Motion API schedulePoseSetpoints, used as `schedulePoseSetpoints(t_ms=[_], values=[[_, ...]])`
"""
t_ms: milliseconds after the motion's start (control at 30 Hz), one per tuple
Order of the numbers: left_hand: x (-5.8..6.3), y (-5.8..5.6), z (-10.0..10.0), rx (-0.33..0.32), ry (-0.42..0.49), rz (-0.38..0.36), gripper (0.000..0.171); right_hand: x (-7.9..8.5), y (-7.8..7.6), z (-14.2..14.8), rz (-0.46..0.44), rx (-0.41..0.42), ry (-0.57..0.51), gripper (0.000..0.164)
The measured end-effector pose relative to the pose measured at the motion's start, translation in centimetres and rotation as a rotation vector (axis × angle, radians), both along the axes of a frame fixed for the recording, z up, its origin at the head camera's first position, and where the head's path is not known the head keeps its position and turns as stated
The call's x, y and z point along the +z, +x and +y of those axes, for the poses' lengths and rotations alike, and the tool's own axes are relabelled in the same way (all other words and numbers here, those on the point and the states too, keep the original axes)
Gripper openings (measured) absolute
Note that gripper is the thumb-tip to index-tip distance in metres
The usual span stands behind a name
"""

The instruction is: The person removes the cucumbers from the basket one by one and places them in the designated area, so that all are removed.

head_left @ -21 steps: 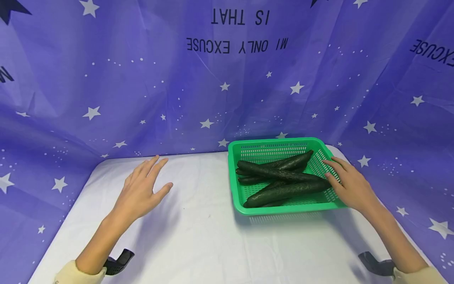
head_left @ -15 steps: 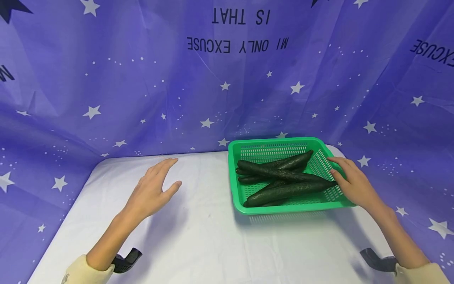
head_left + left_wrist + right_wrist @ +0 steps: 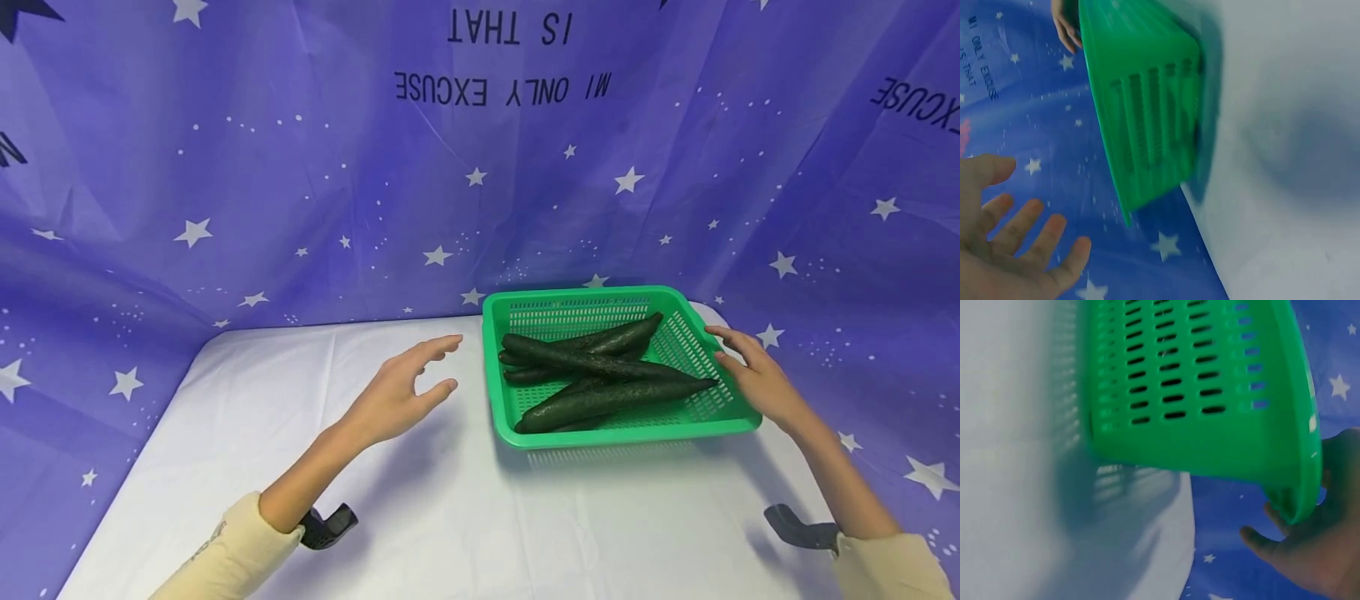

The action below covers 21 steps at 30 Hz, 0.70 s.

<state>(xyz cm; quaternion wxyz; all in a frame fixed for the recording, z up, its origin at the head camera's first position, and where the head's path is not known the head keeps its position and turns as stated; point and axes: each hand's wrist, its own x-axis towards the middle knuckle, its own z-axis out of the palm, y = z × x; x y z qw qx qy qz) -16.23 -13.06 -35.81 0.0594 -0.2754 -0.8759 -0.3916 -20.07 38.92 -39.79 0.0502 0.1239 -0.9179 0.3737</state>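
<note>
A green plastic basket [image 3: 630,437] with slotted walls stands at the right of the table. Several dark green cucumbers [image 3: 622,398] lie crossed inside it. At its right end my right hand [image 3: 765,383] holds the rim, thumb and forefinger over the top. The right wrist view shows fingers [image 3: 1260,542] of this hand curling below the basket's rim [image 3: 1310,444]. My left hand [image 3: 397,400] hovers to the left of the basket, fingers spread and nothing in them. In the left wrist view this hand [image 3: 1016,244] is apart from the basket's left end [image 3: 1147,119].
A white cloth [image 3: 420,517] covers the table. Purple-blue curtains [image 3: 360,183] with stars and lettering rise at the back and along both sides. A black curved device [image 3: 327,527] sits at the left wrist, and a similar one [image 3: 798,527] at the right.
My left hand has moved right, towards the basket's left end. My right hand has drawn back a little from over the basket to its right rim. Basket and cucumbers stay in place.
</note>
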Motion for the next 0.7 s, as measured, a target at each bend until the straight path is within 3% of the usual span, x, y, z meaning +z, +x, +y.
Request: schedulePoseSetpoints(t_ms=[267,533,700], values=[[0.4,-1.7,4.7,-0.184,0.084,-0.166,0.045,-1.0,-0.7,0.9,-0.158,0.015,-0.146,0.051],[-0.4,-3.2,8.9,-0.292,0.076,-0.260,0.045,-2.0,-1.2,1.6,-0.233,0.015,-0.267,0.053],[-1.1,-3.9,11.6,-0.315,0.067,-0.340,0.043,-2.5,-1.2,2.1,-0.342,0.074,-0.539,0.049]])
